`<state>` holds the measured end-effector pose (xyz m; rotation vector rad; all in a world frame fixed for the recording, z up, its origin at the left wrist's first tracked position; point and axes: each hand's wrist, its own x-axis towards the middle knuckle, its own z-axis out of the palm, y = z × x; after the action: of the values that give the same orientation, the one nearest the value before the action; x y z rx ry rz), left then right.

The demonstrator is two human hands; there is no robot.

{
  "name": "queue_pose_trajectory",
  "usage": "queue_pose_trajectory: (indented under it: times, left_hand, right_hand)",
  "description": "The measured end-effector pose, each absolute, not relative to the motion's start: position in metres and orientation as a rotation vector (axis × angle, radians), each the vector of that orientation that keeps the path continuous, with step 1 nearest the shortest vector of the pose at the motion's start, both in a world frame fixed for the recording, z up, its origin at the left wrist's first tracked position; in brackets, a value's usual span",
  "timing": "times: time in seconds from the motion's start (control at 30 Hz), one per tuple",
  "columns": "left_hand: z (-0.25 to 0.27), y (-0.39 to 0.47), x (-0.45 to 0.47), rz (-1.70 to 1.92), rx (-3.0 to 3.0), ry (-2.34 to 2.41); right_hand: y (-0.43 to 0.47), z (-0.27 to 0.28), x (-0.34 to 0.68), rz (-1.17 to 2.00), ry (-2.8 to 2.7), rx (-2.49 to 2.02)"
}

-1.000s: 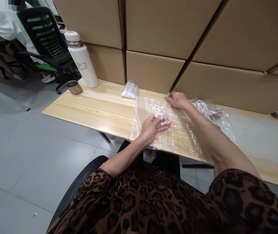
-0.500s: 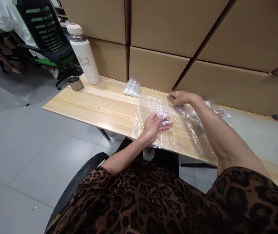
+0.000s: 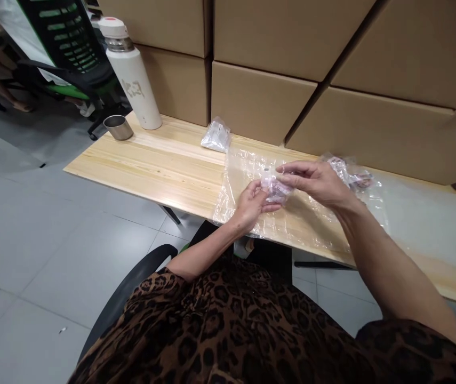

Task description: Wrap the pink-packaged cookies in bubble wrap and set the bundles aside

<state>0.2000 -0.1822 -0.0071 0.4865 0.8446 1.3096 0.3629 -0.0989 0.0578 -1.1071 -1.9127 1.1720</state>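
In the head view, the left hand [image 3: 250, 205] pinches a pink bag [image 3: 274, 192] above a clear sheet [image 3: 244, 160] on the tabletop [image 3: 151, 170]. The right hand [image 3: 321, 184] is at its edge; I can't tell if it grips. Big boxes [image 3: 262, 101] block the back. A bottle [image 3: 135, 88], cup [image 3: 119, 129] and grey bag [image 3: 215, 136] sit left.

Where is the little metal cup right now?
In the head view, the metal cup stands near the left edge of the wooden table, just left of the white bottle.
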Motion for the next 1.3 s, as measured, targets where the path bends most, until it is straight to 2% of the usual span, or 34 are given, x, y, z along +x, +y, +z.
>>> queue_pose_trajectory:
  times: [0.1,0.23,0.4,0.67,0.73,0.9,1.0,1.13,1.3]
  left_hand:
    - [-0.009,-0.183,0.2,1.314,0.519,0.847]
    - [-0.015,-0.185,0.199,1.291,0.63,0.801]
    - [-0.024,-0.186,0.201,1.257,0.807,0.797]
    - [-0.024,-0.188,0.2,1.277,0.814,0.792]
    - [-0.023,-0.189,0.2,1.305,0.781,0.81]
    - [-0.025,-0.189,0.202,1.298,0.807,0.805]
    - [-0.026,-0.192,0.2,1.275,0.912,0.833]
    - [-0.011,-0.198,0.176,1.31,1.212,1.021]
    - [0.013,-0.189,0.115,1.476,1.562,1.58]
  right_hand:
    - [-0.109,0.058,0.363,1.075,-2.012,-1.098]
    - [-0.1,0.063,0.372,1.148,-2.099,-1.077]
    - [-0.106,0.059,0.369,1.152,-1.965,-1.106]
    - [-0.121,0.04,0.364,0.974,-1.703,-1.116]
    - [-0.127,0.033,0.369,1.053,-1.608,-1.151]
    - [-0.145,0.02,0.376,1.521,-1.566,-1.141]
    - [-0.146,0.019,0.374,1.596,-1.52,-1.124]
    - [-0.135,0.025,0.369,1.584,-1.456,-1.159]
    - [-0.1,0.032,0.355,1.48,-1.444,-1.222]
